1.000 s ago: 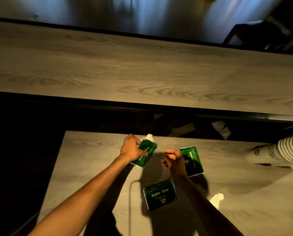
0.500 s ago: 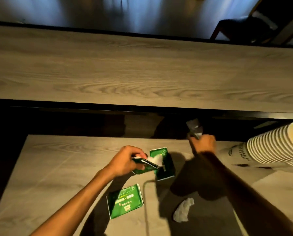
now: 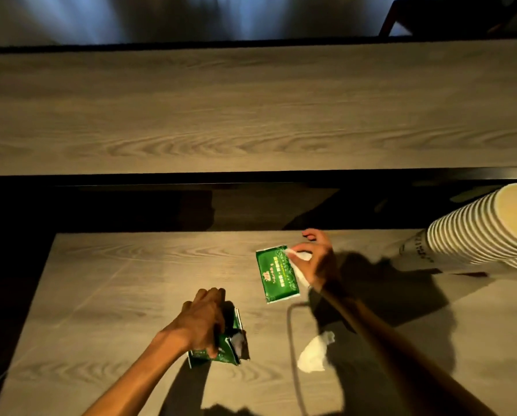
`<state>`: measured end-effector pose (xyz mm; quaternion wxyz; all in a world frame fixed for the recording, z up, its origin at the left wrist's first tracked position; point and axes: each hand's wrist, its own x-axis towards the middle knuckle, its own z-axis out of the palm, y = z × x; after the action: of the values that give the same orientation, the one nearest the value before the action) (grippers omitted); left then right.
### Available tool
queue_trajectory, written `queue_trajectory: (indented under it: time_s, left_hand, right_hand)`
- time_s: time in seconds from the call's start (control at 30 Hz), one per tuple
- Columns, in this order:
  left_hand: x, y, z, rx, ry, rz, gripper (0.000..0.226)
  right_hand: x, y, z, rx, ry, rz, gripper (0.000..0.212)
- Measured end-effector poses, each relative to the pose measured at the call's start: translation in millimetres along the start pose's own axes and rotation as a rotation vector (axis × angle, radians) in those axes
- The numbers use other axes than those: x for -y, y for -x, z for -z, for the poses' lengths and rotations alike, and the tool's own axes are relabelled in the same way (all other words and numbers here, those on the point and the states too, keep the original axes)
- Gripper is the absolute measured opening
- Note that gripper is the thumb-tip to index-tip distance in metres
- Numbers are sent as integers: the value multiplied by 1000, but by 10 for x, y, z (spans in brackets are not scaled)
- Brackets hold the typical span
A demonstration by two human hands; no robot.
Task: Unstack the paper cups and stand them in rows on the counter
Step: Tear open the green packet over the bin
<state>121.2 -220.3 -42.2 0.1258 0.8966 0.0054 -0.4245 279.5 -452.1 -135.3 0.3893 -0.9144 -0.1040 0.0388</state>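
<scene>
Left grip point(image 3: 204, 322) clutches a green tissue packet point(image 3: 224, 345), right grip point(image 3: 314, 259) pinches white tissue point(image 3: 299, 256) beside another packet point(image 3: 276, 273); paper cup stack point(image 3: 473, 232) lies unseparated at table point(image 3: 101, 280) right edge, none standing.

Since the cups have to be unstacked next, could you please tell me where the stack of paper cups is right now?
In the head view the stack of paper cups lies on its side at the counter's far right edge, just right of the right hand, untouched.

You stand at a café or bar service station: raised wood-grain bar top point(image 3: 251, 109) above a lower counter point(image 3: 116, 280), stacked paper cups point(image 3: 476, 232) (dim lighting).
</scene>
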Motion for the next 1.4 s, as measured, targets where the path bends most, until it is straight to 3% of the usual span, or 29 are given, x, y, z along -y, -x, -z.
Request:
queue_trajectory:
  time_s: [0.1, 0.23, 0.37, 0.43, 0.5, 0.6, 0.7, 0.77, 0.87, 0.9, 1.0, 1.1, 1.2, 1.27, 1.4]
  left_hand:
    - [49, -50, -228, -155, 40, -12, 29]
    - [7, -36, -399, -291, 445, 103, 21]
    - [18, -49, -509, -352, 306, 54, 19]
    - [62, -53, -566, -349, 266, 36, 16]
    - [94, -54, -604, -330, 73, -1, 17]
    - [78, -34, -603, -308, 41, -33, 21]
    - [37, -37, -503, -238, 233, -36, 24]
    - [-73, -37, -429, -72, 472, -80, 30]
    - [-483, -147, -395, 39, 575, -186, 32]
    - [-689, -209, -392, 8, 507, -225, 28]
    - [-1292, -356, -449, -116, 270, -349, 20]
    - [-1664, -487, -585, -171, 8, -384, 24]
    - [-1774, -595, -777, -216, -194, -403, 23]
    - [-1794, -622, -835, -280, -161, -458, 20]
    - [-1762, -608, -882, -350, 132, -461, 27]
  right_hand:
    - [259, 216, -120, 194, -18, -106, 13]
    - [527, 335, -166, 341, 68, -175, 15]
    - [689, 535, -311, 376, 266, -135, 21]
    - [697, 577, -369, 358, 231, -121, 20]
    - [677, 587, -402, 352, 140, -124, 18]
    - [620, 583, -330, 422, 41, -196, 20]
    - [543, 563, -30, 380, -249, -263, 40]
    - [403, 575, 283, 273, -456, -376, 64]
    - [77, 762, 695, 207, -485, -406, 83]
    - [-8, 856, 805, 174, -409, -378, 75]
    - [-143, 1088, 993, 114, -299, -306, 25]
    - [-175, 1191, 1146, 85, -303, -361, 46]
    - [-350, 1310, 1224, 37, -308, -404, 31]
    - [-429, 1409, 1255, 7, -343, -445, 19]
    - [-477, 1577, 1301, -32, -425, -538, 28]
